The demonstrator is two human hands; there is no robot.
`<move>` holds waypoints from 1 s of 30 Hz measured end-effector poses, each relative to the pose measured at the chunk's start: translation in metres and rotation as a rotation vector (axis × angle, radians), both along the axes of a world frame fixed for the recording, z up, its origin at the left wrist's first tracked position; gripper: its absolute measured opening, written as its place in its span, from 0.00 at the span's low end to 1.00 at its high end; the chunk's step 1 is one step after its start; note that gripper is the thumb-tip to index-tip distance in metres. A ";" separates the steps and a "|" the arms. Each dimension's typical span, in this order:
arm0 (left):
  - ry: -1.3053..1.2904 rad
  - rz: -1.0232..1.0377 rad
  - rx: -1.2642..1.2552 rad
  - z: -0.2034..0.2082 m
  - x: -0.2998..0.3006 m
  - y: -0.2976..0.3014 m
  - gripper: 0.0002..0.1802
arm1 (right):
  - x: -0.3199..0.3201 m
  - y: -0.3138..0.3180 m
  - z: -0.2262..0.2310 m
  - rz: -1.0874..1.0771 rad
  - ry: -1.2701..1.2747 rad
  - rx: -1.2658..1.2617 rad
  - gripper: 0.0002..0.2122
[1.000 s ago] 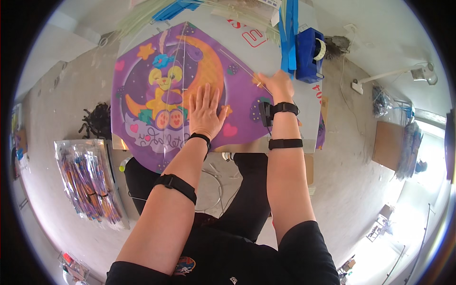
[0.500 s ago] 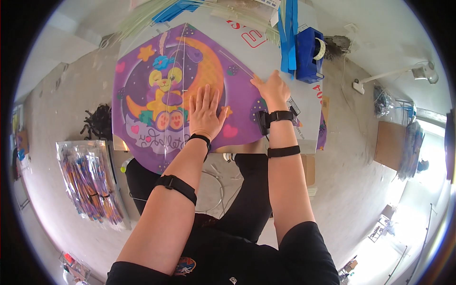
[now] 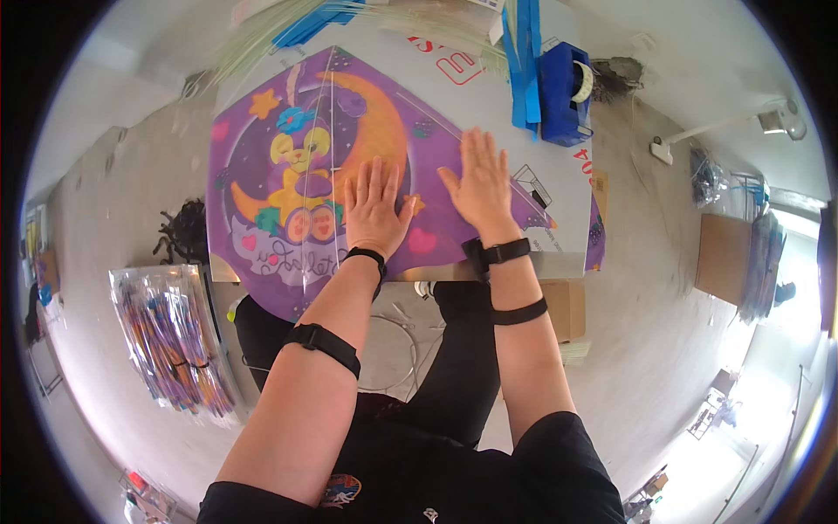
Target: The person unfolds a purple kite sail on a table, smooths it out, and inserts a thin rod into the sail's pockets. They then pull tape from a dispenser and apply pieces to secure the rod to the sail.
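Note:
A purple kite sail printed with a cartoon animal, an orange moon and stars lies spread over the board in front of me. A thin rod runs down its middle, and another thin strip follows its upper right edge. My left hand rests flat on the sail just right of the printed animal, fingers spread. Over the sail's right part, by the slanting edge, my right hand is stretched out palm down with nothing in it. Whether its palm presses on the sail, I cannot tell.
Under the kite is a white printed board. A blue tape dispenser stands at the back right beside hanging blue strips. Long pale sticks lie along the far edge. A clear bag of colourful bundles is at the left.
My right hand has let go of the sail's right edge, come inward and flattened out with fingers extended. The left hand stays in place.

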State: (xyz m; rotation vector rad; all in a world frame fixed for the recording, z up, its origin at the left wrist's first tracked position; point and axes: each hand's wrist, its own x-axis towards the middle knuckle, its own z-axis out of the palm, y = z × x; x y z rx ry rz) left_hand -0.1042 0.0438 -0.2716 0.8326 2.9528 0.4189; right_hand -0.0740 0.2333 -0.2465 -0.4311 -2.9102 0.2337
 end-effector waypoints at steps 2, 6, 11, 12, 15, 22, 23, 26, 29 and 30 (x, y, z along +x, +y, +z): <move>-0.001 -0.002 -0.014 -0.001 0.000 0.002 0.34 | 0.003 -0.009 -0.011 0.046 -0.196 -0.033 0.35; 0.019 -0.005 0.015 -0.004 0.003 0.006 0.34 | 0.012 -0.007 -0.021 0.019 -0.138 -0.022 0.36; 0.050 -0.002 -0.010 -0.002 0.003 0.007 0.34 | 0.014 -0.006 -0.018 0.025 -0.108 -0.046 0.35; 0.048 0.001 0.004 0.000 0.002 0.009 0.34 | 0.012 -0.006 -0.016 0.024 -0.088 -0.049 0.35; 0.042 0.013 0.007 0.001 0.002 0.005 0.35 | 0.008 -0.009 -0.010 0.031 -0.100 -0.043 0.35; -0.001 -0.030 0.238 -0.006 -0.018 -0.024 0.33 | 0.015 -0.008 -0.004 0.048 -0.144 -0.055 0.34; -0.003 -0.088 0.424 0.002 -0.020 -0.036 0.30 | 0.024 -0.008 -0.004 0.011 -0.187 -0.054 0.34; -0.211 0.098 0.265 0.041 -0.009 -0.058 0.21 | 0.058 0.023 -0.006 -0.029 -0.227 0.027 0.34; -0.262 0.138 0.248 0.050 0.011 -0.050 0.17 | 0.091 0.056 -0.006 -0.021 -0.226 0.100 0.34; -0.344 0.095 0.146 0.053 0.017 -0.040 0.18 | 0.102 0.065 -0.008 -0.013 -0.230 0.113 0.34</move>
